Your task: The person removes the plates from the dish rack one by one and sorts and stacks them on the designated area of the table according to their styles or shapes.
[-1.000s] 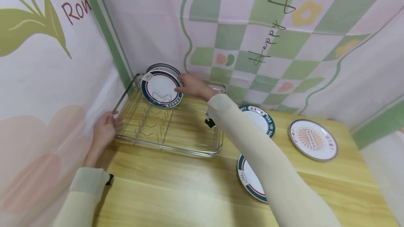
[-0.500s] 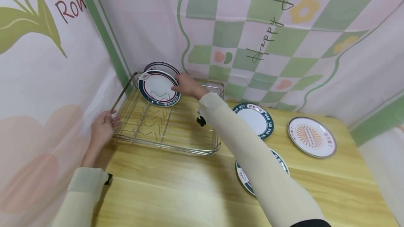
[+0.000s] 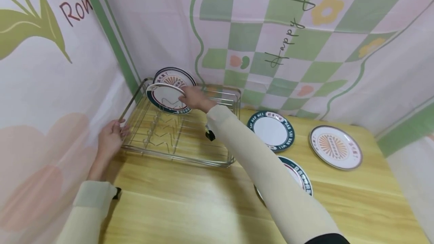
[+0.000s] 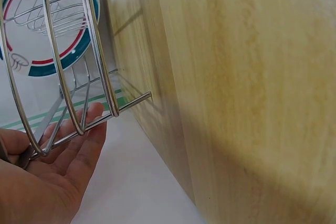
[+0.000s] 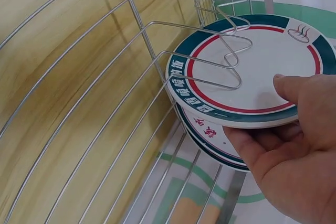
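Observation:
My right hand (image 3: 194,98) pinches the right edge of a white plate (image 3: 164,97) with a teal rim and red inner ring. In the right wrist view, the thumb lies on the face of this plate (image 5: 262,61) and the fingers go behind it. The plate leans among the wire dividers at the back left of a metal dish rack (image 3: 176,157). Close behind it stands a plate with an orange sunburst print (image 3: 174,78). My left hand (image 3: 110,138) grips the rack's left side near its front corner; its fingers (image 4: 86,145) curl under the wire in the left wrist view.
Right of the rack, a teal-rimmed plate (image 3: 271,130) and a sunburst plate (image 3: 335,147) lie on the wooden table (image 3: 190,202). Another teal-rimmed plate (image 3: 300,174) is partly covered by the right sleeve. Patterned cloth (image 3: 251,40) hangs behind and to the left.
The held plate's top has tipped forward, away from the plate behind, whose sunburst print now shows. My right hand has moved slightly left and down. The left hand keeps its grip.

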Tool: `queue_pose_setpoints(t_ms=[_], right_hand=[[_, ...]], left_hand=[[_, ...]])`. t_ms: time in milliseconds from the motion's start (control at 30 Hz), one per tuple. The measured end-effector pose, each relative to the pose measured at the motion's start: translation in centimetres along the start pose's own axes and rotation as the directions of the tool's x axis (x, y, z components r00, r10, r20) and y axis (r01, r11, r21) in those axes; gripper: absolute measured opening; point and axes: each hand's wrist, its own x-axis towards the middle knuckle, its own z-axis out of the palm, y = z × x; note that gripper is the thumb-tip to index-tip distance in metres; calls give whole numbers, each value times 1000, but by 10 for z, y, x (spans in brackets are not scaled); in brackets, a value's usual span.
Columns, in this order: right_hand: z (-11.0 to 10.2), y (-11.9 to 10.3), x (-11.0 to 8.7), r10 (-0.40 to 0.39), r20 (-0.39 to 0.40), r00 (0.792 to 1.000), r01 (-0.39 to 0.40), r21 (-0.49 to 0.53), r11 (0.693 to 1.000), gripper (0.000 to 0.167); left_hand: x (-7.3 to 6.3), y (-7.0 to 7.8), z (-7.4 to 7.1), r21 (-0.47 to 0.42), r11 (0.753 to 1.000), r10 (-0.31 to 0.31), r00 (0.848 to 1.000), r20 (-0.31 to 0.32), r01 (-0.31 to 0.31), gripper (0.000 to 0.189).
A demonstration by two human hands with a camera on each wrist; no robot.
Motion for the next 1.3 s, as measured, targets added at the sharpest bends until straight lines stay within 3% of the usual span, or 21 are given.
queue_pose_setpoints(t_ms=[233,500,900,1300], right_hand=[[5,1,3,10,-12,1000,-9,31,999,30],[11,1,6,18,-24,1000,-18,-11,1000,29],[15,5,7,19,-117,993,-23,-32,999,26],[-1,4,-7,17,-169,986,0,100,995,25]], left_hand=[[1,-1,1,-31,999,-24,1000,-20,23,46],[-1,-1,3,-27,998,-54,998,-14,54,46],[1,0,3,-22,999,-44,999,-13,43,46],[-2,2,3,-24,999,-48,999,-15,48,46]])
